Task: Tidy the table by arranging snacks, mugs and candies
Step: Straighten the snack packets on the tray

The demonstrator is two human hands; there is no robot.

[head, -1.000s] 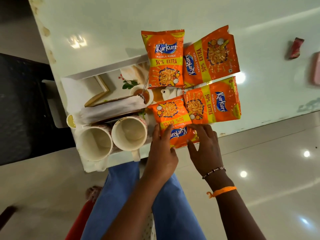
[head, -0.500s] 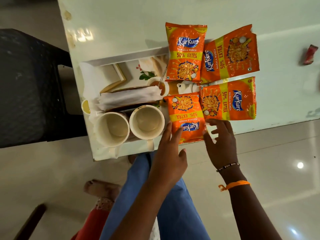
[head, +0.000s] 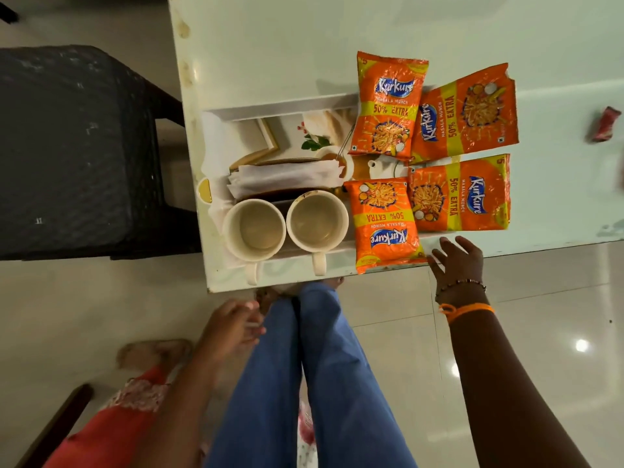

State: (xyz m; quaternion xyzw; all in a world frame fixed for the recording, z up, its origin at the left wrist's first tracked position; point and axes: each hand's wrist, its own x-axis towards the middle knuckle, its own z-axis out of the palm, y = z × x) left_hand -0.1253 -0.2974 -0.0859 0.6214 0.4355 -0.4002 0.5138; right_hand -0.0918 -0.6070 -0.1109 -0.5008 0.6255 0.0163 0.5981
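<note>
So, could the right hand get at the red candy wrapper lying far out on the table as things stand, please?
Probably yes: the right hand is open at the table edge, and the bare tabletop between it and the red candy wrapper holds nothing in the way.

The desk (head: 304,45) is seen as a smooth, glossy pale surface, with its left edge chipped and stained. The four snack packets (head: 388,106) are made of shiny orange plastic film, crinkled at the seams. The two mugs (head: 253,231) appear as glazed cream ceramic. A folded white paper napkin (head: 287,177) looks matt and soft. The floor (head: 540,332) is laid in polished, reflective tiles. The chair (head: 67,146) is formed of dark, textured woven-look plastic. Blue cloth (head: 320,383) is matt.
</note>
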